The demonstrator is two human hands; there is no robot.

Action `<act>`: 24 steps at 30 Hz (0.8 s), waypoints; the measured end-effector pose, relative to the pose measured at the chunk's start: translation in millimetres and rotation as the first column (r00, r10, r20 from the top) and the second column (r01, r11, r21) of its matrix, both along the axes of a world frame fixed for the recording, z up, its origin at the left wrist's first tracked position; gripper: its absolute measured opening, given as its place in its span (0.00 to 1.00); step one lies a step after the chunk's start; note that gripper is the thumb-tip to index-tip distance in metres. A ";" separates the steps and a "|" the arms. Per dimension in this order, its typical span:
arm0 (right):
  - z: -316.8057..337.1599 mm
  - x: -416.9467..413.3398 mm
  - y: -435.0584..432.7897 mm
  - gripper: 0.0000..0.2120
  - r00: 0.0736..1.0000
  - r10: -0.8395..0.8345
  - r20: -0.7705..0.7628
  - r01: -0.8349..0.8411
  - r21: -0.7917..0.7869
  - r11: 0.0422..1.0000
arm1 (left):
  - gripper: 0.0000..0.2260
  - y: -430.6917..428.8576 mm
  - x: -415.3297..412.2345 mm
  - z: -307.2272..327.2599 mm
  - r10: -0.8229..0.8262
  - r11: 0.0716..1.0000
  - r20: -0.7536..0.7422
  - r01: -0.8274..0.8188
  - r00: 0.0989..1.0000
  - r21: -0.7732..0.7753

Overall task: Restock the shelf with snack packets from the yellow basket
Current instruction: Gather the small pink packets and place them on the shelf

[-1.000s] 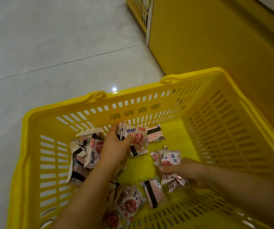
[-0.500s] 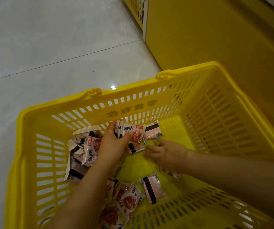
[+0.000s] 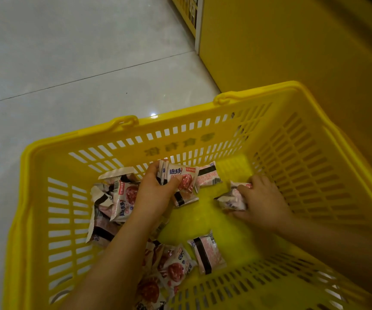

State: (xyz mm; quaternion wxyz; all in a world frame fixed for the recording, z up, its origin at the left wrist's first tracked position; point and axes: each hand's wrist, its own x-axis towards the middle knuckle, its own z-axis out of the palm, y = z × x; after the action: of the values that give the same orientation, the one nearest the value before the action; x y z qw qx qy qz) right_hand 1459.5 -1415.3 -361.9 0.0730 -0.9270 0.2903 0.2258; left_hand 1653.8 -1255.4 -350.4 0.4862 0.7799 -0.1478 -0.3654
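- The yellow basket (image 3: 315, 166) sits on the tiled floor (image 3: 68, 63), with the yellow shelf unit (image 3: 292, 45) just beyond its far right corner. No packets have reached the shelf in this view.
- The left hand (image 3: 153, 195) grasps a bundle of packets (image 3: 180, 177) against the basket's far wall, thumb on the front and fingers curled behind. The bundle stands on edge with its printed face towards the camera.
- The right hand (image 3: 263, 202) is curled round a crumpled packet (image 3: 232, 199) towards the right wall. It is too blurred to tell whether the hand holds one packet or more.
- A loose far packet (image 3: 207, 175) lies between the two hands and touches the right edge of the bundle. Its long axis runs roughly along the far wall and its dark band crosses that axis. The left hand is nearer but full, so the right hand looks likelier to reach it, moving left and towards the far wall.
- A near packet (image 3: 205, 251) lies by the near wall, below the right forearm. Its long axis runs from far to near, leaning slightly right.
- A heap of packets (image 3: 118, 198) fills the left side of the basket, behind the left wrist.
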 end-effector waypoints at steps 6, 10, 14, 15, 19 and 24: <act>-1.9 3.2 16.5 0.36 0.954 0.283 -0.098 -0.291 -0.085 0.953 | 0.19 0.3 -0.5 -2.5 -0.002 1.000 0.001 0.002 1.000 0.015; -4.6 3.5 19.2 0.34 0.950 0.306 -0.058 -0.309 -0.055 0.949 | 0.20 -0.8 -1.2 -3.1 -0.018 1.000 0.009 0.018 1.000 0.024; -5.0 7.5 25.1 0.30 0.922 0.362 -0.136 -0.361 0.031 0.932 | 0.18 -0.9 -4.8 1.0 -0.042 0.999 0.009 0.041 0.999 0.032; -1.6 11.0 25.1 0.30 0.925 0.342 -0.168 -0.334 0.075 0.940 | 0.16 -0.1 -6.1 3.3 -0.054 0.998 0.016 0.053 0.998 0.030; 28.2 23.5 13.6 0.28 0.955 0.162 -0.248 -0.076 0.324 0.943 | 0.13 2.8 -10.1 19.3 -0.078 0.997 0.043 0.078 0.996 0.000; 108.2 12.5 0.3 0.13 0.971 -0.237 -0.028 0.210 0.569 0.795 | 0.12 1.5 -15.9 62.7 -0.046 0.996 0.057 0.050 0.997 -0.073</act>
State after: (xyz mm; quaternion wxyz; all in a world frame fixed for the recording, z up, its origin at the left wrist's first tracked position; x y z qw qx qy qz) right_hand 1472.0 -1415.0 -253.7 0.3781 -0.8271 0.3155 0.2710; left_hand 1638.0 -1253.9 -287.7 0.5019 0.7672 -0.1932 -0.3496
